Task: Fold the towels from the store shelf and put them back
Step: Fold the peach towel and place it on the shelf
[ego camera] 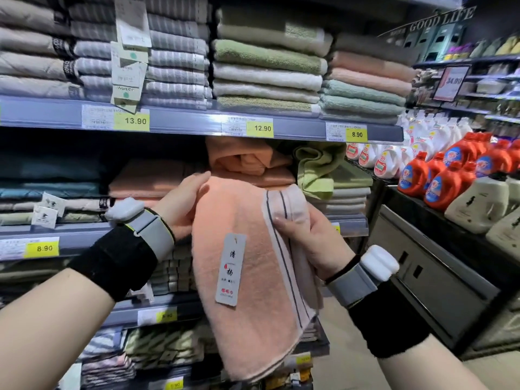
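Observation:
A peach-pink towel (253,319) with a pale striped border and a white paper tag (230,270) hangs in front of the shelves, held up by both hands. My left hand (183,205) grips its top left corner. My right hand (306,235) pinches the top right edge at the striped border. Behind it on the middle shelf lies a loosely crumpled peach towel (247,157) on a flat peach stack (152,178). A rumpled light green towel (318,167) droops beside it.
The upper shelf (183,119) carries neat stacks of grey, green, cream and pink towels above yellow price labels. Lower shelves hold more folded towels. To the right, a dark counter (439,249) bears orange and white detergent bottles (439,181).

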Available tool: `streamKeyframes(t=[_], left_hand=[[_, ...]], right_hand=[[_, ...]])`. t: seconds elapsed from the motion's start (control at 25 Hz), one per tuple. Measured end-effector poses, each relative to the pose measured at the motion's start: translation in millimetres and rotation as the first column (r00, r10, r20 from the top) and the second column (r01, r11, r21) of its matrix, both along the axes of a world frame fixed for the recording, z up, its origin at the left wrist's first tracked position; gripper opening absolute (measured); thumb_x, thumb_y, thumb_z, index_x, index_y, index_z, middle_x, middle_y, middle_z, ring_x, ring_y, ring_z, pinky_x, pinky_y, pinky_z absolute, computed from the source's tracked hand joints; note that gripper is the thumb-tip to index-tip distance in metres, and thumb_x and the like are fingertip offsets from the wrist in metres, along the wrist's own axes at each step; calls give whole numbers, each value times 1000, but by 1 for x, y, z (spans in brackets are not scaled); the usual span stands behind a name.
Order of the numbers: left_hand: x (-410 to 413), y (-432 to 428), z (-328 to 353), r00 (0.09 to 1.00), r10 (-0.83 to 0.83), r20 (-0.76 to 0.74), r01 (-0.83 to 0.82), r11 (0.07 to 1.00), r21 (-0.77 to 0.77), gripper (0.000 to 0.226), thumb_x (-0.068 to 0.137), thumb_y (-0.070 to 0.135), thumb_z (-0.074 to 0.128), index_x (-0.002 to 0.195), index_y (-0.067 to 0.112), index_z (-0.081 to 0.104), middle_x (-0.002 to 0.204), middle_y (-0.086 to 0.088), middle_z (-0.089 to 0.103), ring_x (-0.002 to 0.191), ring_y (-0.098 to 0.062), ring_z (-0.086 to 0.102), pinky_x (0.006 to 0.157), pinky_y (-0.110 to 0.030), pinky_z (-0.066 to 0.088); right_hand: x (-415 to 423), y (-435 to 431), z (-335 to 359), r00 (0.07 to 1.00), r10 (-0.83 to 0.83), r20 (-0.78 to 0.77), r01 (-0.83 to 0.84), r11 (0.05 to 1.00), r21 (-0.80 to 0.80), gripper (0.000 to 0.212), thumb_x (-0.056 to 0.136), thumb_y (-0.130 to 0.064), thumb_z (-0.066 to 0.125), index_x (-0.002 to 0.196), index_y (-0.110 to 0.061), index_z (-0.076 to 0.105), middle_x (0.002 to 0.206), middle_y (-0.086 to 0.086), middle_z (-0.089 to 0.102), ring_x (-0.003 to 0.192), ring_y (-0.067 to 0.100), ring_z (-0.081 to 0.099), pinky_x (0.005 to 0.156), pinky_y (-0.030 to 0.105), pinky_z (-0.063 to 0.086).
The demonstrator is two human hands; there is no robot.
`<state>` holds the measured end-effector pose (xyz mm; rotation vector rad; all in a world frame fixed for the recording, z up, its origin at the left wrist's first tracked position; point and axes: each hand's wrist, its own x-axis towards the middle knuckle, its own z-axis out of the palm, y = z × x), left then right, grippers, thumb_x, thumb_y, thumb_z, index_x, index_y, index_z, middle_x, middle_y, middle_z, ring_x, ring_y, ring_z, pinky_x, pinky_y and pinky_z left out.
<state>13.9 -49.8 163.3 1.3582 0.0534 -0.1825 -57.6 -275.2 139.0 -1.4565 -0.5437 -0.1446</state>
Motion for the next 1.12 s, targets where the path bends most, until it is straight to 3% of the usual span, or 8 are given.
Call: streamKeyframes(t=[0.08, 0.2, 0.36, 0.48, 0.64, 0.84, 0.96, 1.12], left_hand=[[-14, -1, 3, 975, -180, -129, 182, 983, 5, 44, 87, 62, 44, 109, 26, 57, 61, 8, 63, 46, -9, 59, 47, -15, 45], [-28, -6, 7, 915, -374, -154, 394, 908, 140, 73, 53, 76, 65, 113, 34, 61, 71, 13, 66, 59, -10, 59, 53, -21, 43], [-34, -11, 25, 848, -519, 106, 492, 846, 206, 69, 52, 39, 87, 115, 19, 67, 115, -6, 70, 101, -20, 67, 88, -35, 54], [-32, -15, 29, 842, -514, 162, 456, 840, 295, 62, 55, 3, 83, 113, 17, 65, 112, -12, 67, 94, -16, 67, 71, -25, 59], [-30, -25, 29, 818, -550, 172, 456, 800, 389, 71, 52, -8, 67, 119, 17, 61, 116, -13, 65, 98, -16, 64, 69, -25, 55], [-30, -37, 20, 830, -467, 306, 5, 555, 832, 68, 43, 42, 82, 106, 24, 64, 110, 1, 65, 104, -19, 61, 92, -31, 50], [-35, -50, 17, 803, -369, 467, -283, 453, 845, 47, 52, 48, 78, 87, 19, 63, 101, -1, 51, 93, -17, 53, 79, -24, 42], [-43, -60, 22, 784, -307, 540, -368, 472, 801, 27, 56, 36, 70, 69, 28, 48, 73, 10, 56, 76, -20, 52, 61, -19, 37]], right_hand=[[6, -3, 14, 997, -66, 47, 65, 998, 13, 16, 81, -10, 62, 96, -14, 63, 88, -7, 71, 85, 6, 63, 77, 20, 51], [22, -10, 24, 985, -170, 37, 170, 985, -1, 21, 80, -20, 66, 97, -7, 64, 93, 5, 69, 88, 15, 62, 81, 32, 50], [34, -24, 38, 945, -325, -26, 323, 944, -66, 38, 73, -39, 73, 88, -4, 69, 88, 6, 71, 82, 15, 61, 78, 36, 48], [41, -38, 46, 907, -421, 9, 416, 893, -173, 46, 69, -43, 77, 81, 0, 69, 80, 3, 67, 75, 11, 57, 71, 31, 43], [43, -52, 53, 843, -519, 142, 538, 802, -259, 26, 78, -41, 72, 91, -19, 70, 103, -9, 59, 94, 1, 55, 87, 22, 40], [39, -59, 50, 886, -410, 218, 463, 822, -332, 18, 84, -38, 67, 82, -21, 67, 79, -10, 68, 70, -4, 59, 67, 16, 44], [47, -61, 46, 888, -407, 215, 460, 767, -447, 36, 84, -45, 64, 93, -10, 61, 91, 1, 65, 83, 14, 59, 75, 29, 44], [50, -75, 34, 746, -604, 281, 647, 554, -524, 46, 77, -56, 65, 78, -16, 41, 77, -3, 43, 70, 18, 42, 58, 30, 29]])
